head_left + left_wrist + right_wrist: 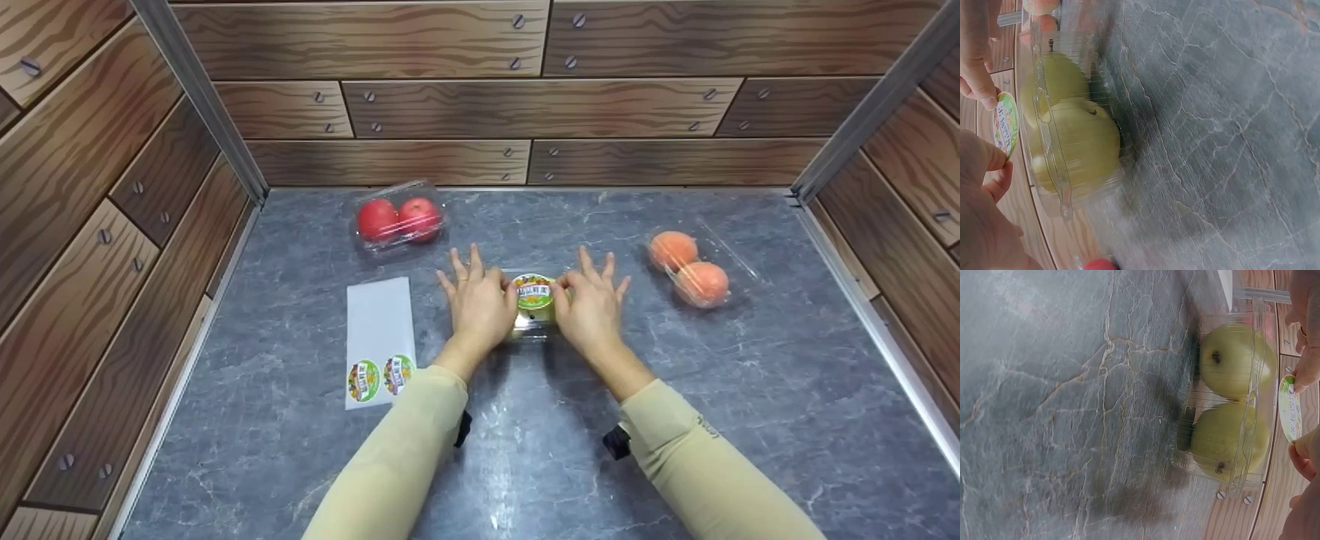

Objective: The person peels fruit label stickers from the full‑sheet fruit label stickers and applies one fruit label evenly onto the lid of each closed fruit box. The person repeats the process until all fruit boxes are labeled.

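An oval fruit-print sticker is stretched between my two hands. My left hand pinches its left edge between thumb and forefinger, the other fingers spread. At the opposite edge my right hand pinches in the same way. Below the sticker stands a closed clear plastic box. Two pale green fruits, one nearer fruit and one farther, lie inside it. In both wrist views the sticker is held just above the lid, apart from it.
Left of my hands lies a white backing sheet with two more stickers at its near end. Behind it sits a clear box with two red apples. At the right, another clear box holds two orange-pink fruits. Wood-patterned walls enclose the grey marbled table.
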`<state>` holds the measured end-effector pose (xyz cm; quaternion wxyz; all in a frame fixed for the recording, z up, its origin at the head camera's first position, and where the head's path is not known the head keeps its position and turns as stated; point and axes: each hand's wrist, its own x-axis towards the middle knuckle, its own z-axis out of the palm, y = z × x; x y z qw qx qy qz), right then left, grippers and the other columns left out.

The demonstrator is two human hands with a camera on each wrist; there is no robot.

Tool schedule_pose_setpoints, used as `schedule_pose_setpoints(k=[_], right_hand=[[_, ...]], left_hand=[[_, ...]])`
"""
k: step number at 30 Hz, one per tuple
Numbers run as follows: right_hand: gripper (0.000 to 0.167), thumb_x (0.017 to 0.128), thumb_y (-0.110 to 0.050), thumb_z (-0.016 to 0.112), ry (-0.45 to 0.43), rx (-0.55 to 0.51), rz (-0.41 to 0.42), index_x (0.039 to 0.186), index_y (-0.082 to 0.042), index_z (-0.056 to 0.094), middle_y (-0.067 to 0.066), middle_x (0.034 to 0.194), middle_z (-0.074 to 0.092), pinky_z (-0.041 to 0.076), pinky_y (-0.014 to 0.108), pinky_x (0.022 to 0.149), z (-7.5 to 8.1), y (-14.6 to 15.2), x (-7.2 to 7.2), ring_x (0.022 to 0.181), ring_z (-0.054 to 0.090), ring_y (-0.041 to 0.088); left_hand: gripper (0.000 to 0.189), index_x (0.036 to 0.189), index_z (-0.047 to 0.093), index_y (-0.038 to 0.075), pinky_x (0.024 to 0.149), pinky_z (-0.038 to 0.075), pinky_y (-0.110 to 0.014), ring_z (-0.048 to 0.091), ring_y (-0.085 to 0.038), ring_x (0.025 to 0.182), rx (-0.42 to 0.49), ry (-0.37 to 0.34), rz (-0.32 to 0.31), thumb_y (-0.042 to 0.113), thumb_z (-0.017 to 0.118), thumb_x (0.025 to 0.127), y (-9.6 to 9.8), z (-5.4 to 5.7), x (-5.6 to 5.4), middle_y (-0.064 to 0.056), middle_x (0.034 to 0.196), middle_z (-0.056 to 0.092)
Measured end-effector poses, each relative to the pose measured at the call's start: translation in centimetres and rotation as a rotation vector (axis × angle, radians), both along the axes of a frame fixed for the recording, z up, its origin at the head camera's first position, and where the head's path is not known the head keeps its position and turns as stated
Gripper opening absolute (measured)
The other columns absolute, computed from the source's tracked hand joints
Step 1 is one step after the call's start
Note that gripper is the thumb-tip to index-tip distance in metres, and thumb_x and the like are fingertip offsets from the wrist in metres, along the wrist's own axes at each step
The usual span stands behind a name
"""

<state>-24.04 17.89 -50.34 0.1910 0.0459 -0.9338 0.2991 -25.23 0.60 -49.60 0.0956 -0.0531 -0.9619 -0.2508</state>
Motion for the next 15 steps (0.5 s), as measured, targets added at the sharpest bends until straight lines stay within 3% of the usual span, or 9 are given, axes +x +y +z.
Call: schedule_pose_setpoints(k=[15], right_hand=[[0.019, 0.099, -0.021, 0.073, -0.034, 0.014, -0.01, 0.091, -0.004, 0.073, 0.023, 0.16, 0.044, 0.002, 0.084, 0.115, 0.0, -0.03, 0.02, 0.151, 0.02, 0.063]], left_hand=[[0.02, 0.099, 0.074, 0.013, 0.121, 0.004, -0.076, 0.012, -0.054, 0.157, -0.021, -0.026, 0.003, 0.03, 0.065, 0.102, 0.12, -0.14, -0.13, -0.027, 0.167, 0.029]])
